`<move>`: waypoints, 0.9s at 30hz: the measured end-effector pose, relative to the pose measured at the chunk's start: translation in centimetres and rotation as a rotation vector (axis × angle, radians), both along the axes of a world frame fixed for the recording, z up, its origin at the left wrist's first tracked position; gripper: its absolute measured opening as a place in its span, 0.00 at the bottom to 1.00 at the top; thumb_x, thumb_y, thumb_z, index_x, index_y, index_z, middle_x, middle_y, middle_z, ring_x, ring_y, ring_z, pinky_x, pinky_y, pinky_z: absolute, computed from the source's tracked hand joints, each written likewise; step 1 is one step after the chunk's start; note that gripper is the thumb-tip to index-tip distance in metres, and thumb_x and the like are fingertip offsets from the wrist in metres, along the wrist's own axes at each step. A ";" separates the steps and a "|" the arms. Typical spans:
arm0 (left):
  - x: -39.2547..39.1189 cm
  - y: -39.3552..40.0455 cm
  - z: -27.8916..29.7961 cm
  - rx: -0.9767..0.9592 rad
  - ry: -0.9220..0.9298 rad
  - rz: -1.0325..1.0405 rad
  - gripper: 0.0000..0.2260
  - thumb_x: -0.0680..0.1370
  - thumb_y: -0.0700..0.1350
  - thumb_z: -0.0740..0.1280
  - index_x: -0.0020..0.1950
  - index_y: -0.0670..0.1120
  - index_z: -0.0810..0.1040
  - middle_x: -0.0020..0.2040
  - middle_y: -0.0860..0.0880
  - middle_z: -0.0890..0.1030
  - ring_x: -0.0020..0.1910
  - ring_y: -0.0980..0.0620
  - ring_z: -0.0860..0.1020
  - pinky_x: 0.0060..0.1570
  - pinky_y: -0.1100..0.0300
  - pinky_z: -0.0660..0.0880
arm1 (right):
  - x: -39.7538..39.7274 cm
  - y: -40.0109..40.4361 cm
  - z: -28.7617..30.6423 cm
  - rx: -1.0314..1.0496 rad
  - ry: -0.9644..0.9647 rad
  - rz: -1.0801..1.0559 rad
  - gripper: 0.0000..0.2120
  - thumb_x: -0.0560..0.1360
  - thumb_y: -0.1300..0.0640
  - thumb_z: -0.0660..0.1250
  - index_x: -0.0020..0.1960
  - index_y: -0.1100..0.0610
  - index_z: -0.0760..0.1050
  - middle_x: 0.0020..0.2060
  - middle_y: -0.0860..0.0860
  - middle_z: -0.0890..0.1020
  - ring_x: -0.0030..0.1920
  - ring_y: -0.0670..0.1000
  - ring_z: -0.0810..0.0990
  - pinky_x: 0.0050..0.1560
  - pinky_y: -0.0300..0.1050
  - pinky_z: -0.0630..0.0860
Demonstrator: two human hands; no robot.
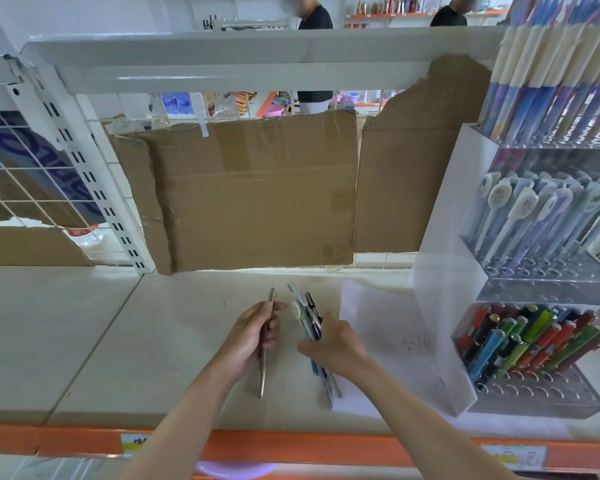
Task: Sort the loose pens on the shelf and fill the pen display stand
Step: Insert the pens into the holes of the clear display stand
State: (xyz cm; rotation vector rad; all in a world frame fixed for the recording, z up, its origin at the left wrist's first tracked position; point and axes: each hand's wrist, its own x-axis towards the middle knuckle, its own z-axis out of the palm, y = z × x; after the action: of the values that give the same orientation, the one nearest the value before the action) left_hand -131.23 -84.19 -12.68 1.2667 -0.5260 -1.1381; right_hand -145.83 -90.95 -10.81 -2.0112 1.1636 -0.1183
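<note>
Both hands work over the cream shelf (pixel 174 341), near its orange front edge (pixel 291 445). The left hand (pixel 253 336) has its fingers curled round slim silver pens (pixel 264 358) (2 by the look of the tips, though they overlap and the count is unsure); they run lengthwise away from the person, tips poking out past the fingers and long barrels trailing back below the palm. Just beside it, the right hand (pixel 336 342) grips a mixed bundle of pens (pixel 307 317), dark, blue and pale ones, one with a round white cap, fanned out beyond the fingertips with their lower ends sticking out under the wrist over a white sheet of paper (pixel 388 327) lying on the shelf. The 2 hands are close but not touching. To the right stands the clear acrylic pen display stand (pixel 447 271) with a frosted white side panel and 3 tiers: the top holds tall blue and cream pens (pixel 541 81), the middle pale pens with round white toppers (pixel 527 216), the bottom bright orange, green and blue pens (pixel 520 341), with open holes showing in the front rows of the lower tiers. Behind the shelf, brown cardboard sheets (pixel 257 195) hang against a white wire grid (pixel 32 174).
</note>
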 end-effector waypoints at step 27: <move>-1.1 -0.9 2.1 0.037 -0.244 0.456 0.06 0.71 0.37 0.65 0.34 0.41 0.76 0.29 0.46 0.76 0.30 0.50 0.75 0.30 0.62 0.72 | 1.7 1.4 1.4 -0.217 -0.224 0.367 0.26 0.74 0.54 0.64 0.71 0.48 0.63 0.53 0.50 0.73 0.44 0.50 0.78 0.48 0.39 0.71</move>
State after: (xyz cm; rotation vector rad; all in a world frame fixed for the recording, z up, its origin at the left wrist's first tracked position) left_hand -132.32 -85.05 -10.60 1.4748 -0.3683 -0.6187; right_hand -144.12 -89.55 -9.37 -2.2997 0.6520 -0.2853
